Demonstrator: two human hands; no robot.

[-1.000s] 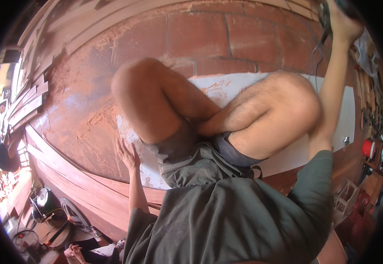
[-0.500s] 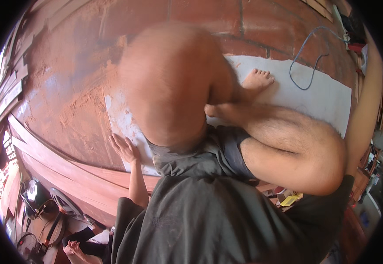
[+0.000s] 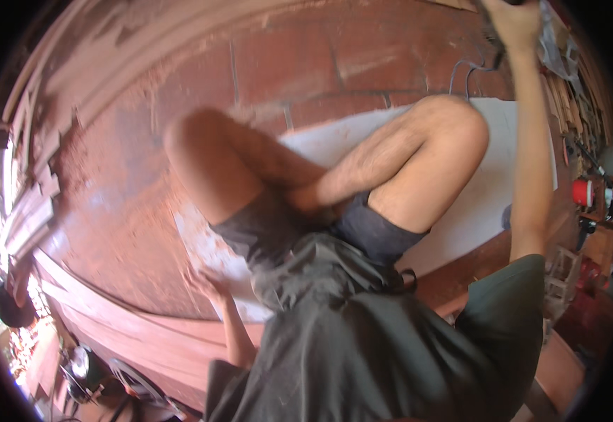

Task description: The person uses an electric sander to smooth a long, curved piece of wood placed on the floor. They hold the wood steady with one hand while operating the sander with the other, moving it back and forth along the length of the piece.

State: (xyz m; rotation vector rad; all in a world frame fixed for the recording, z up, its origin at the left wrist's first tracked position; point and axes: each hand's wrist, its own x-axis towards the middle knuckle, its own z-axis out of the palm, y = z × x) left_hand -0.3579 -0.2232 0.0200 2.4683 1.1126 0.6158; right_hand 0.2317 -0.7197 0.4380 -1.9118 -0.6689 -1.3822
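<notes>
My left hand (image 3: 208, 286) rests with fingers stretched out at the dusty left end of a white sheet (image 3: 493, 158), beside my folded legs. No object shows in it. My right arm reaches far forward to the upper right. There my right hand (image 3: 516, 27) is closed round something dark (image 3: 493, 36), cut off by the picture's rim, so its kind is unclear. A blue-grey cable (image 3: 469, 70) runs up close to that dark thing. My crossed legs cover the middle of the sheet.
Reddish tiled floor (image 3: 285, 70) with orange dust surrounds the sheet. Long wooden boards (image 3: 130, 330) lie at the left, and more wood pieces (image 3: 32, 218) are stacked beyond. A clear plastic bag (image 3: 559, 53) and a red-and-white container (image 3: 583, 192) stand at the right. Dark round equipment (image 3: 85, 369) sits lower left.
My right arm has swung forward, and its hand has come into view at the upper right. My knees have spread and lowered. The cable has been drawn away toward the far edge.
</notes>
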